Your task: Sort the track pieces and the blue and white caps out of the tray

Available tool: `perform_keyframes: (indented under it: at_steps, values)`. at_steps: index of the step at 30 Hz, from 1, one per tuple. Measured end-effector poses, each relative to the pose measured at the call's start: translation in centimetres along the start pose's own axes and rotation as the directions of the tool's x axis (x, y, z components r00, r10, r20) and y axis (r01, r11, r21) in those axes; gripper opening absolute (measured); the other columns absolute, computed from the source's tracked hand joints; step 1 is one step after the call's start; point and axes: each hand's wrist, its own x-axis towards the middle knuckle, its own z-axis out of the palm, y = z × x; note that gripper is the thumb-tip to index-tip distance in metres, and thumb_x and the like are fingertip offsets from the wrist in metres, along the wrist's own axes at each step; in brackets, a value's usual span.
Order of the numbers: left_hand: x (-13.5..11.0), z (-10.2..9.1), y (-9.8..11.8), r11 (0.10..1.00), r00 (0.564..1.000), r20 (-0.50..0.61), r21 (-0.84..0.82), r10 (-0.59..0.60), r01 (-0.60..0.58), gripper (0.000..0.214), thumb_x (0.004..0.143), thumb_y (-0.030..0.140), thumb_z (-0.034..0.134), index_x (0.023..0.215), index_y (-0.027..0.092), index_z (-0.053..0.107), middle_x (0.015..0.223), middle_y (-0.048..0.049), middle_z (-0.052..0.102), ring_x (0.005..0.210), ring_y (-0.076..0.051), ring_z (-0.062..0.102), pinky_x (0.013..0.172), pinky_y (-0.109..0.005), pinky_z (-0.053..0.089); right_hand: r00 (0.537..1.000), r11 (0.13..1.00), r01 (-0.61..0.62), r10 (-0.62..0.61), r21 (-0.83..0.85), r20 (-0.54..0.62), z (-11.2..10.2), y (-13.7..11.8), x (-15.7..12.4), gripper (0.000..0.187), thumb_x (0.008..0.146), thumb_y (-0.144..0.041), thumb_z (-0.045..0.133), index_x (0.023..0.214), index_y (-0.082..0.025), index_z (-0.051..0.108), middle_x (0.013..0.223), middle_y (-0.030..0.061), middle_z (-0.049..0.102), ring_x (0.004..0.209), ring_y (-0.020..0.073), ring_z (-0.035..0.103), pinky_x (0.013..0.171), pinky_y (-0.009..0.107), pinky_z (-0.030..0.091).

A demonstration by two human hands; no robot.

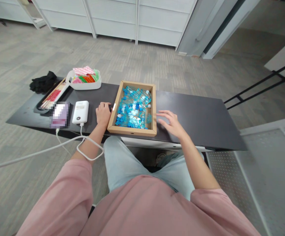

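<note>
A shallow wooden tray [113,115] full of small blue and clear plastic pieces [133,106] sits on a dark table [196,118] in front of me. My left hand [103,113] rests on the table against the tray's left wall, its fingers curled; whether it holds anything I cannot make out. A small white thing shows between that hand and the tray. My right hand [170,122] hovers just right of the tray, fingers spread and pointing toward it, holding nothing.
A white power bank [80,111] with a white cable [58,146] lies left of my left hand, beside a blurred purple object [59,114]. Farther left stand a white tub of coloured items [85,79], a dark tray with red sticks [49,97] and black cloth [43,82].
</note>
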Motion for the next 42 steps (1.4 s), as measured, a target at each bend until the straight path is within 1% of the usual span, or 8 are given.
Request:
perform_keyframes:
  at_steps: [3, 6, 9, 11, 18, 23, 29, 42]
  values:
    - [0.0, 0.1, -0.2, 1.000, 1.000, 0.007, -0.017, -0.010, 0.010, 0.046, 0.115, 0.018, 0.045, 0.154, 0.018, 0.070, 0.163, -0.0252, 0.066, 0.154, -0.040, 0.063, 0.127, -0.051, 0.046, 0.962, 0.954, -0.257, 0.237, -0.152, -0.139, -2.6, 4.9, -3.0, 0.048, 0.116, -0.058, 0.055, 0.147, -0.036, 0.085, 0.169, 0.0138, 0.071, 0.160, 0.0437, 0.061, 0.136, 0.068, 0.040]
    - [0.1, 0.1, -0.3, 1.000, 1.000, 0.013, -0.024, -0.005, 0.005, 0.045, 0.116, 0.018, 0.045, 0.154, 0.015, 0.069, 0.163, -0.0257, 0.065, 0.153, -0.039, 0.061, 0.127, -0.050, 0.045, 0.860, 0.812, -0.503, 0.436, -0.295, -0.264, -4.4, 8.6, -5.8, 0.056, 0.113, -0.052, 0.051, 0.159, -0.035, 0.078, 0.179, 0.0157, 0.062, 0.168, 0.0431, 0.053, 0.139, 0.068, 0.035]
    - [0.2, 0.1, -0.4, 1.000, 1.000, 0.010, -0.023, -0.003, 0.003, 0.041, 0.115, 0.019, 0.049, 0.151, 0.014, 0.068, 0.160, -0.0259, 0.065, 0.149, -0.039, 0.062, 0.124, -0.050, 0.046, 0.771, 0.695, -0.636, 0.556, -0.336, -0.309, -5.0, 10.9, -7.5, 0.067, 0.113, -0.052, 0.047, 0.173, -0.029, 0.068, 0.187, 0.0189, 0.053, 0.173, 0.0429, 0.046, 0.141, 0.070, 0.033]
    - [0.2, 0.1, -0.4, 1.000, 1.000, 0.007, -0.020, -0.005, 0.005, 0.039, 0.115, 0.020, 0.050, 0.149, 0.016, 0.068, 0.158, -0.0247, 0.066, 0.147, -0.039, 0.063, 0.123, -0.049, 0.047, 0.746, 0.674, -0.666, 0.590, -0.321, -0.309, -4.9, 11.8, -8.0, 0.071, 0.114, -0.056, 0.046, 0.177, -0.026, 0.064, 0.189, 0.0205, 0.050, 0.175, 0.0434, 0.044, 0.141, 0.070, 0.034]
    - [0.4, 0.2, -0.3, 1.000, 1.000, -0.011, 0.004, -0.021, 0.021, 0.040, 0.115, 0.022, 0.047, 0.149, 0.018, 0.068, 0.158, -0.0229, 0.066, 0.147, -0.038, 0.064, 0.124, -0.050, 0.049, 0.733, 0.677, -0.679, 0.605, -0.284, -0.312, -4.3, 12.7, -7.6, 0.075, 0.117, -0.062, 0.049, 0.180, -0.022, 0.060, 0.195, 0.0205, 0.043, 0.178, 0.0399, 0.038, 0.144, 0.066, 0.028]
    - [0.6, 0.4, -0.3, 0.999, 0.999, -0.031, 0.023, -0.022, 0.023, 0.043, 0.113, 0.021, 0.048, 0.149, 0.014, 0.069, 0.157, -0.0233, 0.066, 0.149, -0.038, 0.065, 0.124, -0.050, 0.050, 0.745, 0.693, -0.663, 0.573, -0.283, -0.342, -4.2, 13.0, -7.6, 0.071, 0.117, -0.059, 0.054, 0.177, -0.023, 0.063, 0.192, 0.0206, 0.048, 0.175, 0.0401, 0.042, 0.142, 0.066, 0.032]
    - [0.7, 0.7, -0.5, 1.000, 0.998, -0.061, 0.020, -0.019, 0.020, 0.040, 0.111, 0.019, 0.049, 0.145, 0.017, 0.070, 0.151, -0.0195, 0.069, 0.146, -0.036, 0.066, 0.124, -0.052, 0.050, 0.754, 0.712, -0.646, 0.540, -0.275, -0.374, -3.8, 14.0, -7.5, 0.069, 0.116, -0.061, 0.055, 0.174, -0.025, 0.067, 0.189, 0.0195, 0.052, 0.172, 0.0407, 0.044, 0.141, 0.069, 0.031]
    - [0.3, 0.0, -0.3, 1.000, 0.999, -0.030, -0.012, 0.012, -0.012, 0.031, 0.116, 0.020, 0.052, 0.142, 0.014, 0.068, 0.152, -0.0173, 0.070, 0.140, -0.031, 0.064, 0.121, -0.044, 0.047, 0.750, 0.695, -0.656, 0.558, -0.294, -0.354, -4.1, 13.2, -7.2, 0.072, 0.117, -0.062, 0.051, 0.176, -0.024, 0.064, 0.192, 0.0197, 0.047, 0.173, 0.0409, 0.043, 0.142, 0.067, 0.030]
